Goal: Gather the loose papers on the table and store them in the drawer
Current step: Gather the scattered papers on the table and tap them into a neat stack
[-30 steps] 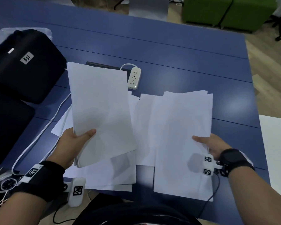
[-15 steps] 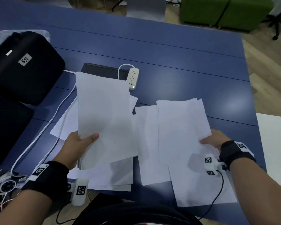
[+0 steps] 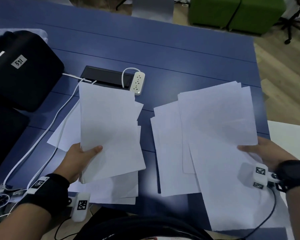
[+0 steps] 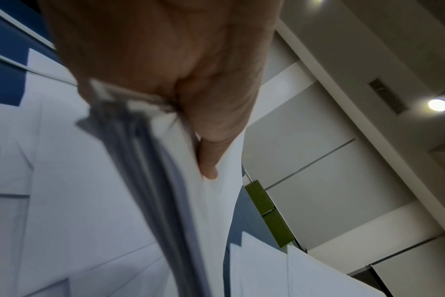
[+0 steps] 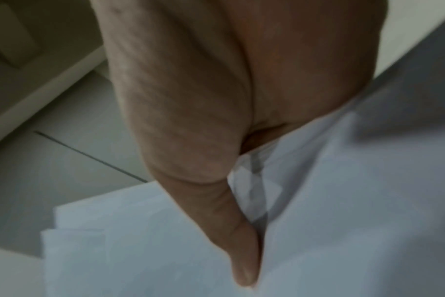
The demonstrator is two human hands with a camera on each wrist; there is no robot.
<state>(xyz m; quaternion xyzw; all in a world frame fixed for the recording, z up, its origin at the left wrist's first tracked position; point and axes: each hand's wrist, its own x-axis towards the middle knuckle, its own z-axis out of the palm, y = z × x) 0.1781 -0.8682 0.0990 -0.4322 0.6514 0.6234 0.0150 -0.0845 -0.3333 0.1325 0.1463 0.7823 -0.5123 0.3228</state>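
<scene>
On the blue counter (image 3: 180,54) it's basically white paper everywhere, all blank sheets, none of them crumpled.

The left hand (image 3: 80,158) grips a fairly neat stack (image 3: 109,132) at its near left corner, thumb (image 3: 93,150) pressed on top and the rest of the fingers hidden underneath. From the left wrist view you can see the thumb (image 4: 208,158) clamping down and the layered sheet edges (image 4: 140,152) fanning a bit, so it's a good number of pages. That stack is lifted and tilted over more loose sheets (image 3: 111,191) lying flat on the counter beneath it, poking out on the left and near sides.

The right hand (image 3: 265,153) pinches a messier bunch (image 3: 215,122) at its right edge, thumb on top, fingers below out of sight. The right wrist view is blurry but shows the thumb (image 5: 241,251) lying flat along the paper. These sheets are splayed at different angles, and one long sheet (image 3: 232,196) runs toward the near edge of the counter.

The two bunches sit apart with a strip of bare counter between them.

Further out: a white power strip (image 3: 137,83) just beyond the left stack, next to a black cable hatch (image 3: 107,77), a white cable (image 3: 42,141) running along the left, and a black bag (image 3: 19,70) at far left.
</scene>
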